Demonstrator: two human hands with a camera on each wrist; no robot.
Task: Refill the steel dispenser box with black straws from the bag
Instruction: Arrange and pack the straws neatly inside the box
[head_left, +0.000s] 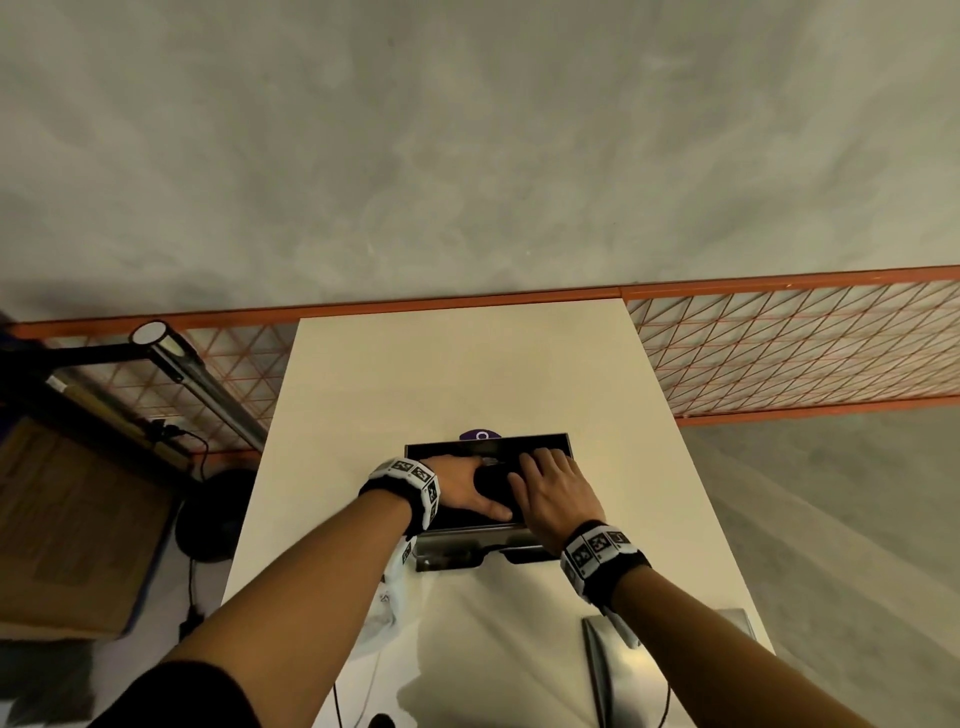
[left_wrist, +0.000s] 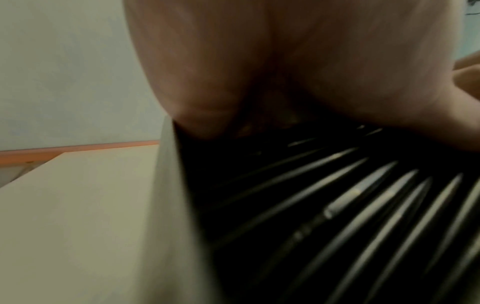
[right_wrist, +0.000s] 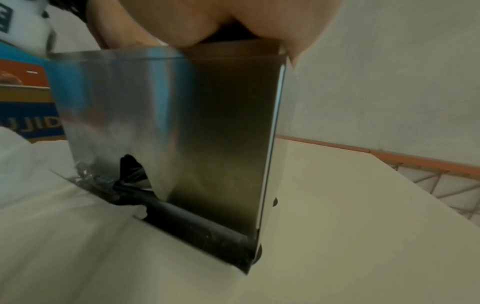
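The steel box (head_left: 470, 538) stands on the white table (head_left: 467, 374), just below the centre of the head view, its top open. Both hands reach into that opening. The left hand (head_left: 470, 486) lies flat across the black straws (left_wrist: 363, 205) inside, fingers straight and thumb stretched along the near edge — an open grip, pressing rather than holding. The right hand (head_left: 550, 493) rests beside it with fingers spread and fairly straight over the same straws, also open. In the right wrist view the box's shiny front wall (right_wrist: 168, 127) fills the middle, with a black tray (right_wrist: 197, 228) along its foot. A clear plastic bag (head_left: 387, 597) lies on the table at the lower left of the box, under the left forearm.
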